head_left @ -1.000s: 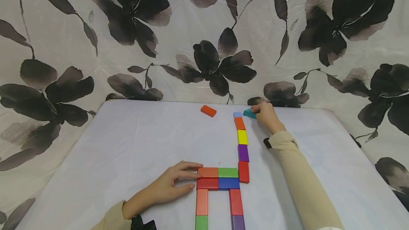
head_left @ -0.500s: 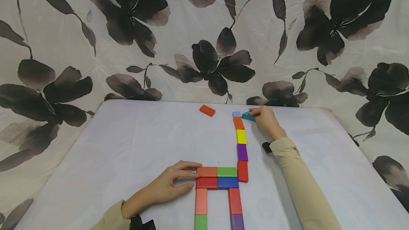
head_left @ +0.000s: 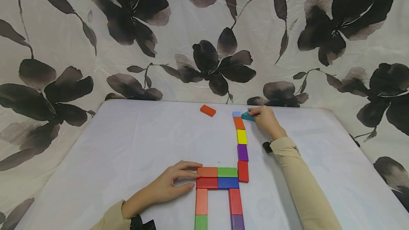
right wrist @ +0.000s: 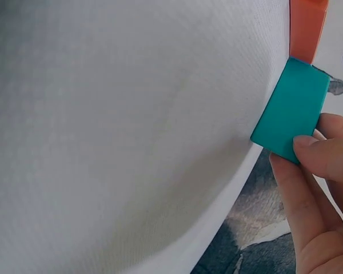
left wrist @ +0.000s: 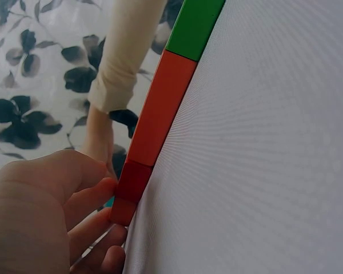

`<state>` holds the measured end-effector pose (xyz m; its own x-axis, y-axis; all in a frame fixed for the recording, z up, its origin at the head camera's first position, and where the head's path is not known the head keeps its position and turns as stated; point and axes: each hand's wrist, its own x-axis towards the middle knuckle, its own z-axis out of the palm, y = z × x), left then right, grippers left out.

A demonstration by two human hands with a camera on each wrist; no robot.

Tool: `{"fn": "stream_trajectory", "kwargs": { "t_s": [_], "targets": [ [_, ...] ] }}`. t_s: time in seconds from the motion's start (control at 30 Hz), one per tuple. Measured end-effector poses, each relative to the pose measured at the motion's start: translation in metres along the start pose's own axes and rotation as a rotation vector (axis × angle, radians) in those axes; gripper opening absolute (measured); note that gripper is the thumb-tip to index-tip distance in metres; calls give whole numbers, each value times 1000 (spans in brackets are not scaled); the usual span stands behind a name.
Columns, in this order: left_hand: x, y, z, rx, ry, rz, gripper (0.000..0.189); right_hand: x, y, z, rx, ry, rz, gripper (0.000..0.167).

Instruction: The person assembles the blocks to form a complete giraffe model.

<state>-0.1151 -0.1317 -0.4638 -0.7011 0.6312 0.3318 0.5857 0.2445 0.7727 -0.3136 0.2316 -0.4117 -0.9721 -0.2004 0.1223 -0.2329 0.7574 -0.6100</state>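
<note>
Between thumb and fingers, my right hand (head_left: 267, 120) pinches a teal block (right wrist: 294, 108) with slanted sides, near the table's far edge. The block's left end lies close beside a light blue block (head_left: 236, 114), the far end of a column. Toward me the column continues with an orange block (head_left: 239, 123), a yellow block (head_left: 241, 137), a purple block (head_left: 243, 152) and a red block (head_left: 243, 171). My left hand (head_left: 170, 184) has its fingers extended, fingertips touching the left end of a light orange block (head_left: 207, 171) and the dark red block (head_left: 207, 183) below it.
A loose orange block (head_left: 208, 110) lies by the far edge, left of the column. Green (head_left: 227, 172) and blue (head_left: 228, 182) blocks continue the two stacked rows. Two legs of blocks run toward me, cut off by the frame. Behind the white table (head_left: 127, 134) hangs floral cloth (head_left: 204, 27).
The teal block has shifted very slightly toward me and the column, with my right hand and forearm moving a little. My left hand keeps its place against the blocks.
</note>
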Motion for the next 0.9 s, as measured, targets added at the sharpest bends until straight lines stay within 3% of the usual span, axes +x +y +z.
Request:
{"fn": "stream_trajectory", "kwargs": {
  "t_s": [0.6,0.9],
  "targets": [
    [0,1,0,7,3,4,30,1,0,-4,29,-18,-2,27],
    [0,-1,0,12,11,30,30,-4,-23,-17,-7,47,-110,24]
  ]
}}
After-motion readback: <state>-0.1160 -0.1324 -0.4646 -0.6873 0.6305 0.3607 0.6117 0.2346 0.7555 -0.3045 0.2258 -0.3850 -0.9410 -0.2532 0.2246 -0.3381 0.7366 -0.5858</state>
